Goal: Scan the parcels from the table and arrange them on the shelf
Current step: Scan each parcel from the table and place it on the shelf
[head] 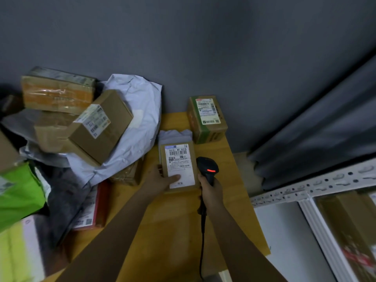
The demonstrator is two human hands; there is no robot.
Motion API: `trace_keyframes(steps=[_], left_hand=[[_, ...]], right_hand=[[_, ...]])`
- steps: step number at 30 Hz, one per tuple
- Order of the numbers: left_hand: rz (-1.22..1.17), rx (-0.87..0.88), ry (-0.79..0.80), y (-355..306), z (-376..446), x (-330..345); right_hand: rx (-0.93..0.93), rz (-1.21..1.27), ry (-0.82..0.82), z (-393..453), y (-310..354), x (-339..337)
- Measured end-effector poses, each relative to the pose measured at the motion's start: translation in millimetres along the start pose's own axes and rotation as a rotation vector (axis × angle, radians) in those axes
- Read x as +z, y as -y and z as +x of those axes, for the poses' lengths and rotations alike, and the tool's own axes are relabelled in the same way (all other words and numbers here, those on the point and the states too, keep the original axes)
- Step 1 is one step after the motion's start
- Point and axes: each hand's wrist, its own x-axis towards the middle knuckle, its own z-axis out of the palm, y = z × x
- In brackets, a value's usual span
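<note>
A small brown parcel (179, 157) with a white barcode label faces up over the wooden table (175, 216). My left hand (160, 180) holds its near left corner, thumb lying across the label. To its right, my right hand (209, 190) grips a black handheld scanner (207, 167) whose red light glows; its head sits beside the parcel's right edge. A green-and-brown box (207, 119) stands behind, against the wall. The white metal shelf (305, 192) is at the right.
A heap of parcels fills the table's left: a large white poly bag (138, 127), a brown box (101, 127) tilted on it, a taped orange box (57, 92), green packaging (18, 192). The scanner cable (202, 241) hangs down. Boxes sit inside the shelf (350, 220).
</note>
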Motion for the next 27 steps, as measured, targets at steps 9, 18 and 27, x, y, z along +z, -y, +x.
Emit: trace_keyframes(steps=[9, 18, 27], left_hand=[[-0.126, -0.084, 0.058, 17, -22, -1], [0.028, 0.127, 0.034, 6, -31, 2], [0.177, 0.154, 0.068, 28, -42, 10]], right_hand=[[-0.111, -0.086, -0.008, -16, -4, -18], [-0.223, -0.125, -0.029, -42, 0, -38], [-0.072, -0.107, 0.115, -78, -5, -54]])
